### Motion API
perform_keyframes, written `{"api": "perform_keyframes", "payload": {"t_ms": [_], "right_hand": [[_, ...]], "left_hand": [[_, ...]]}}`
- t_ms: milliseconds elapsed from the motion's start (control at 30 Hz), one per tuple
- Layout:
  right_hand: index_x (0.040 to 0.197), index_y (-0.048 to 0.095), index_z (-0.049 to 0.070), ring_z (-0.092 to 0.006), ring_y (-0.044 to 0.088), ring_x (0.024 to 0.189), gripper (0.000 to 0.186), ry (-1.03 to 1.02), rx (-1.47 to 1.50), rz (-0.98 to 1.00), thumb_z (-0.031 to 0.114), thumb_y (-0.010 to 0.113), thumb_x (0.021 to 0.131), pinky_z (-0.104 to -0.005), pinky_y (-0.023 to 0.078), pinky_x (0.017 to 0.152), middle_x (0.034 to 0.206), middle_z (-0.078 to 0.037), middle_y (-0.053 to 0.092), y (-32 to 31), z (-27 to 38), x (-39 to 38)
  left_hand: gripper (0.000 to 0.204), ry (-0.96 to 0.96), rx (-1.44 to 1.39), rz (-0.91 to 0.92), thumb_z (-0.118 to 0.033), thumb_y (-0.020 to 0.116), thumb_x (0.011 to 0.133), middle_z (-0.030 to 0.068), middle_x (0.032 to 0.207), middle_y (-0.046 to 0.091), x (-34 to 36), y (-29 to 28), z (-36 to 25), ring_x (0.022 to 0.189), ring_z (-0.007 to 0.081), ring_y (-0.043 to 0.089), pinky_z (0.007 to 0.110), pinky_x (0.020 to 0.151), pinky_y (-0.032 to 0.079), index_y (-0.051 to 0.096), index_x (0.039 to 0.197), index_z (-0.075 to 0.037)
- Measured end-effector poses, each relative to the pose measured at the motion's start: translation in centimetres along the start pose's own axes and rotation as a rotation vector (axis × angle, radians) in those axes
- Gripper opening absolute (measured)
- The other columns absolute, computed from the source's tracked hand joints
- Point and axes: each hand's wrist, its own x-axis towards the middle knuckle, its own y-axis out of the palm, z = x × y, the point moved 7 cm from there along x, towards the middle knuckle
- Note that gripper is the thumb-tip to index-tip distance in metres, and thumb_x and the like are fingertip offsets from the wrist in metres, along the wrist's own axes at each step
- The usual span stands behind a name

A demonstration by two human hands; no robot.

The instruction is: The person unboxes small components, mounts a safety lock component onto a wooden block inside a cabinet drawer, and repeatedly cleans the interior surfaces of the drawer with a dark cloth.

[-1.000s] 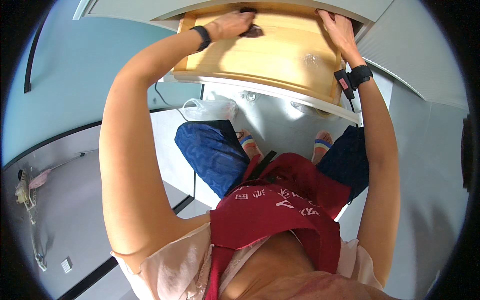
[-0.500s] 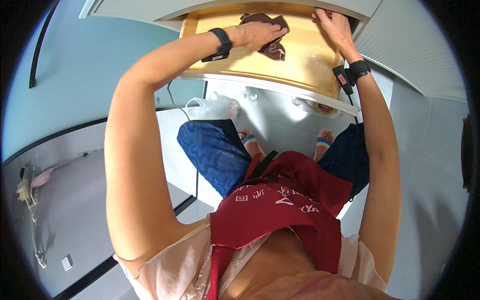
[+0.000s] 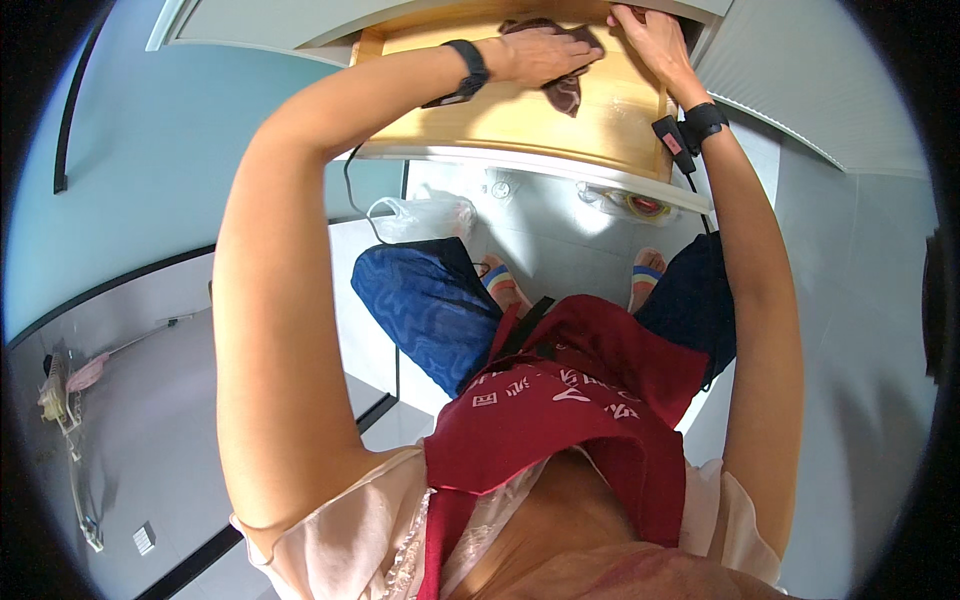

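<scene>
A pale wooden drawer (image 3: 500,128) with a white front is pulled out at the top of the head view. My left hand (image 3: 540,58) lies with fingers stretched out over a crumpled brown cloth (image 3: 563,95) on the drawer bottom. My right hand (image 3: 655,45) is at the back right corner, fingers curled; what they grip there is hard to make out. Black bands with small devices and cords are strapped round both wrists.
Above the drawer is a white cabinet (image 3: 240,22). A frosted glass panel (image 3: 150,140) stands left, a grey wall (image 3: 860,260) right. Below the drawer sit a translucent plastic bag (image 3: 420,215) and a round red-and-yellow object (image 3: 645,208), near my sandalled feet (image 3: 645,275).
My left hand has moved right across the drawer with the brown cloth, now more spread out beneath it. My right hand has stayed near the back corner, shifting only slightly.
</scene>
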Motion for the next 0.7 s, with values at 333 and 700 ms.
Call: {"api": "perform_keyframes", "payload": {"t_ms": [333,700], "right_hand": [[0.103,0.072,0.001,-0.0379,0.069,0.095,0.05,-0.054,-0.155,0.052,0.047,0.053,0.094,-0.0421,0.05,0.089,0.096,-0.017,0.075,2.0,-4.2,1.3],[0.093,0.072,0.003,-0.0374,0.069,0.09,0.048,0.014,-0.15,0.072,0.047,0.053,0.091,-0.0421,0.051,0.089,0.089,-0.016,0.074,0.4,-5.6,1.0]], "left_hand": [[0.072,-0.26,-0.288,0.05,-0.015,0.059,0.091,0.0216,0.125,0.056,-3.1,2.5,4.9,0.113,0.0415,0.06,0.047,0.097,0.05,0.028,0.153,0.002],[0.053,-0.683,-0.118,0.417,-0.019,0.048,0.095,0.0295,0.132,0.059,-19.4,11.9,14.2,0.121,0.0418,0.06,0.051,0.098,0.05,0.045,0.137,0.013]]}}
